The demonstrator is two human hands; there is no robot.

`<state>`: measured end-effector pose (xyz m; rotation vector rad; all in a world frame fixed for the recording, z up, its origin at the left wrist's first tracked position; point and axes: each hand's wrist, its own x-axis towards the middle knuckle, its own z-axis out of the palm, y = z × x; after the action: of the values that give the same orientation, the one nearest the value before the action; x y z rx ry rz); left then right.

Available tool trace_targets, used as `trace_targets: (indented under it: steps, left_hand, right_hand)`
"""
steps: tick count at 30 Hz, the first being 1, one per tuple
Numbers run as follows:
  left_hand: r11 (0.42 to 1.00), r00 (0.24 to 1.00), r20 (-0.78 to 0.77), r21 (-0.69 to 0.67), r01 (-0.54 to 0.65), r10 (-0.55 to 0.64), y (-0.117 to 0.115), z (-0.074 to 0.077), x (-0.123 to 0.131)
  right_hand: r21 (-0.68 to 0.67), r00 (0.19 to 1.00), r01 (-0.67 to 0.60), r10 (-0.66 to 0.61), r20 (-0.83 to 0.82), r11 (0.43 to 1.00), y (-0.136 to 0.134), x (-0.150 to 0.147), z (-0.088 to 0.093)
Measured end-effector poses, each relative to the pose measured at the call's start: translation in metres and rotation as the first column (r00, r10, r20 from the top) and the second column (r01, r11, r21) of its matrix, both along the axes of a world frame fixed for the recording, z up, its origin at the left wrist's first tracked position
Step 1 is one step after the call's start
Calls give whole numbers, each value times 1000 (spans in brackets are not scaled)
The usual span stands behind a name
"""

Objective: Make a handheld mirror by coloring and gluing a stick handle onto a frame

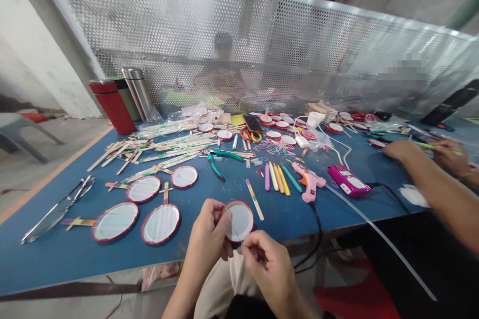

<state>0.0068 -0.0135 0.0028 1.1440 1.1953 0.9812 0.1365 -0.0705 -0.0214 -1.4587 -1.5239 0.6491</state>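
In the head view my left hand (215,226) grips the left side of a round white lid with a red rim (241,220), held near the table's front edge. At its lower edge my right hand (264,261) is closed in a pinch. A thin, clear strand seems to run from those fingertips across the lid, but it is too fine to name. Just beyond lies a craft stick with coloured bands (255,200). Left of my hands are several similar lids with sticks attached, one of them a lid (160,224) with its stick pointing away from me.
A pink glue gun (310,181) with a cable lies right, beside crayon-like coloured sticks (282,179). Green-handled pliers (220,159), piled craft sticks (168,144), glasses (60,209) and a red bottle (112,107) stand or lie around. A co-worker's hands (402,152) work at right.
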Motion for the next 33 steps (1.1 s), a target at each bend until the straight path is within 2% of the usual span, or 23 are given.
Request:
trace_targets:
  steps: [3, 6, 8, 10, 11, 13, 15, 16, 17, 18, 19, 22, 25, 28, 33]
  left_hand:
    - [1000, 998, 55, -27, -9, 10, 2, 0, -1]
    - [999, 997, 68, -1, -32, 32, 2, 2, -2]
    - [999, 996, 75, 3, -53, 53, 2, 3, -2]
    - [997, 994, 74, -1, -83, 83, 2, 4, -2]
    - [995, 993, 74, 0, -97, 97, 2, 4, -2]
    - [995, 992, 72, 10, -103, 102, 2, 3, -2]
    - [996, 995, 55, 33, -83, 81, 2, 1, -1]
    - [997, 997, 40, 42, -72, 70, 2, 0, -1]
    - [997, 998, 24, 44, -59, 58, 2, -1, -1]
    - [998, 999, 7, 43, -47, 47, 2, -1, 0]
    - [999, 999, -7, 39, -36, 36, 1, -1, 0]
    - [999, 999, -49, 36, -19, 21, 0, 0, 2]
    - [999, 996, -82, 38, -32, 35, -1, 3, 3]
    - [999, 994, -105, 40, 17, -13, -1, 3, 2]
    - [995, 985, -154, 44, 90, -82, 0, 1, -3]
  right_hand:
    - [-186, 981, -46, 9, -196, 981, 1, -1, 6]
    - [-337, 913, -165, 14, -407, 927, -3, 5, 17]
    - [-391, 841, -243, -8, -541, 888, -8, 14, 26]
    - [-385, 807, -228, -48, -588, 894, -10, 29, 37]
    - [-363, 823, -172, -69, -563, 916, -8, 38, 45]
    - [-283, 907, -19, -102, -409, 959, 4, 59, 61]
    - [-169, 984, 93, -116, -132, 981, 29, 82, 79]
    - [-98, 992, 122, -118, 52, 988, 46, 93, 86]
    - [-18, 955, 124, -115, 274, 992, 65, 102, 93]
    - [16, 859, 93, -88, 505, 996, 86, 109, 97]
    - [16, 816, 72, -68, 574, 997, 108, 115, 100]
    - [-44, 741, -4, 32, 670, 999, 165, 120, 98]
    - [-126, 684, -37, 117, 720, 991, 203, 117, 89]
    - [-157, 654, -38, 143, 743, 987, 218, 112, 78]
    - [-124, 656, -40, 119, 745, 992, 217, 108, 72]
